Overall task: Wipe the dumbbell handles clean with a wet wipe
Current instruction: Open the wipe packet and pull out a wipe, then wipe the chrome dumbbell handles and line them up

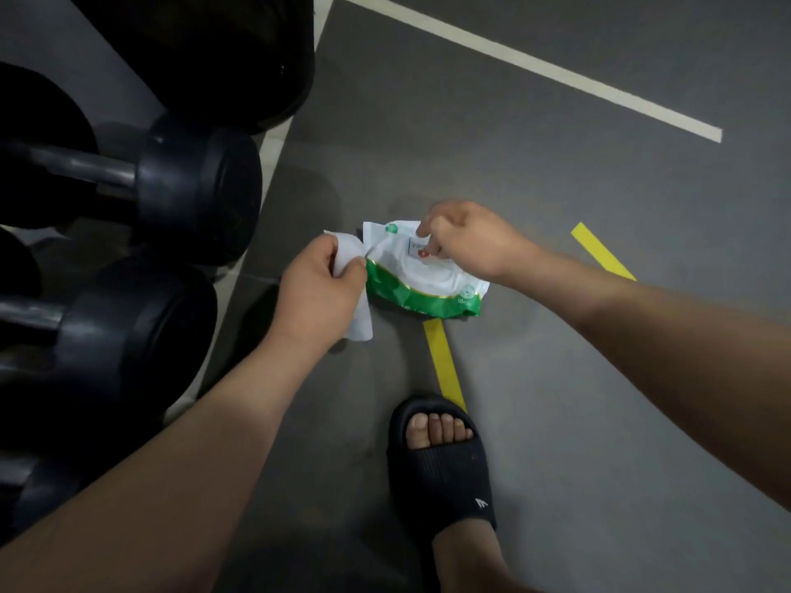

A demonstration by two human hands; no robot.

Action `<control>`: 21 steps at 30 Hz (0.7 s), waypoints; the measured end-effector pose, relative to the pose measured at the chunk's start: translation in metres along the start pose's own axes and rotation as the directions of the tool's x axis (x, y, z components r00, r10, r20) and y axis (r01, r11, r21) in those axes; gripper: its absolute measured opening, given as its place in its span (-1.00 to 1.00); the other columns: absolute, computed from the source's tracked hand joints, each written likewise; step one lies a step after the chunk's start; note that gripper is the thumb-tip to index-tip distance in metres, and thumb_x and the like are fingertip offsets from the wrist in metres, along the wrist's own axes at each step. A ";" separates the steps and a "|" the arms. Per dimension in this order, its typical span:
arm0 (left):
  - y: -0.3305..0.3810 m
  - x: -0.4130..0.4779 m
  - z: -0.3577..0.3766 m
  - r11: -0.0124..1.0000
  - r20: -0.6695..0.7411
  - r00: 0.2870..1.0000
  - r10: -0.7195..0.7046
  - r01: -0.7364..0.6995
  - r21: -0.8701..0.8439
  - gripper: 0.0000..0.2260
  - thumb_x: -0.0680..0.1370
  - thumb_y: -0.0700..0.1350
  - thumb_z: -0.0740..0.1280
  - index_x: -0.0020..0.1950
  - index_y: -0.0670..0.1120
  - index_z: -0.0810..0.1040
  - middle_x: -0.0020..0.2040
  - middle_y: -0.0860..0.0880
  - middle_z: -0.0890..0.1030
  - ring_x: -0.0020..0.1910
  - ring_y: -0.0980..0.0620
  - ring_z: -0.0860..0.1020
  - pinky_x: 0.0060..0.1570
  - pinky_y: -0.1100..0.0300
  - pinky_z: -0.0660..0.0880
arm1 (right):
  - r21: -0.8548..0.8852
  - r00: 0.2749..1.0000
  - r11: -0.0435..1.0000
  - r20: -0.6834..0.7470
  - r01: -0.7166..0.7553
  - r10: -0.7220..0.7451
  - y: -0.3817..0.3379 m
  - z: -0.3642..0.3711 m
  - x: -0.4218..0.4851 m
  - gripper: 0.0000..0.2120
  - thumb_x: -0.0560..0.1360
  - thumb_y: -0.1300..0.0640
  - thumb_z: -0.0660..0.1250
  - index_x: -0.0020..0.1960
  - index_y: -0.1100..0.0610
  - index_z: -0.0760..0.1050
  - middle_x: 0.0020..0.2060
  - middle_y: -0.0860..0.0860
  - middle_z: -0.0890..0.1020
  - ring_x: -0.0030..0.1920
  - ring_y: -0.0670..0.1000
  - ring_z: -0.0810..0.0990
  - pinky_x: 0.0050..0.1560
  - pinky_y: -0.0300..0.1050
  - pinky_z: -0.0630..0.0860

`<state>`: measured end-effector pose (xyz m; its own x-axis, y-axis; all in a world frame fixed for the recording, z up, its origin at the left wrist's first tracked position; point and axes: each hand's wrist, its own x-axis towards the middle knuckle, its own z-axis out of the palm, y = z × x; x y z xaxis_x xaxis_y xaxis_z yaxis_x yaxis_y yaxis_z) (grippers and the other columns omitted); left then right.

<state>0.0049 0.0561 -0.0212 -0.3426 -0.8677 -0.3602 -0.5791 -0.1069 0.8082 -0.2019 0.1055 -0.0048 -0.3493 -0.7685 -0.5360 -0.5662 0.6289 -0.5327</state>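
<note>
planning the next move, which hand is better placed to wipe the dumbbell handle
Left, probably. The left hand holds the wet wipe and is nearer the dumbbell handle; the right hand pinches the flap of the wipe pack, farther away.

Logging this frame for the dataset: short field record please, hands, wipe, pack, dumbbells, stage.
left hand: grips a white wipe
right hand: pinches the flap on top of the wipe pack
wipe pack: green and white, lying on the grey floor
dumbbells: black, at the left, neither hand touches them
foot: in a black slipper, beside yellow tape
stage: wipe in hand, wiping not yet begun
</note>
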 end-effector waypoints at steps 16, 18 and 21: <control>-0.010 -0.028 -0.019 0.996 -0.019 0.999 0.027 -0.025 0.090 -0.90 0.55 -0.11 0.36 0.00 -0.12 0.54 -0.11 -0.05 0.64 -0.09 -0.07 0.60 -0.06 0.10 0.52 | -0.597 0.974 0.796 -0.104 0.099 -0.199 0.039 0.036 0.036 -0.73 0.54 0.23 0.33 0.22 0.24 0.47 0.18 0.28 0.50 0.04 0.30 0.59 0.06 0.04 0.54; -0.007 -0.034 -0.026 0.998 -0.010 1.000 0.021 -0.021 0.052 -0.97 0.56 -0.12 0.36 -0.06 0.00 0.53 -0.13 0.01 0.64 -0.10 -0.01 0.61 -0.07 0.15 0.50 | -0.636 0.973 0.771 -0.157 0.033 -0.171 0.033 0.030 0.038 -0.73 0.53 0.27 0.28 0.23 0.23 0.48 0.19 0.26 0.50 0.09 0.29 0.58 0.05 0.04 0.51; -0.001 -0.045 -0.042 1.000 -0.011 1.000 0.011 -0.011 0.010 -0.94 0.58 -0.14 0.33 -0.07 0.02 0.52 -0.20 0.07 0.63 -0.19 0.10 0.59 -0.14 0.26 0.48 | -0.553 0.952 0.828 -0.197 0.090 -0.235 0.008 0.029 0.026 -0.70 0.53 0.25 0.24 0.24 0.18 0.55 0.16 0.19 0.57 0.14 0.24 0.57 0.09 -0.02 0.48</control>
<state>0.0520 0.0752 0.0142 -0.3407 -0.8741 -0.3462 -0.5828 -0.0926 0.8073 -0.1939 0.0941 -0.0421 -0.3462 -0.9025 -0.2563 -0.9135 0.3865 -0.1270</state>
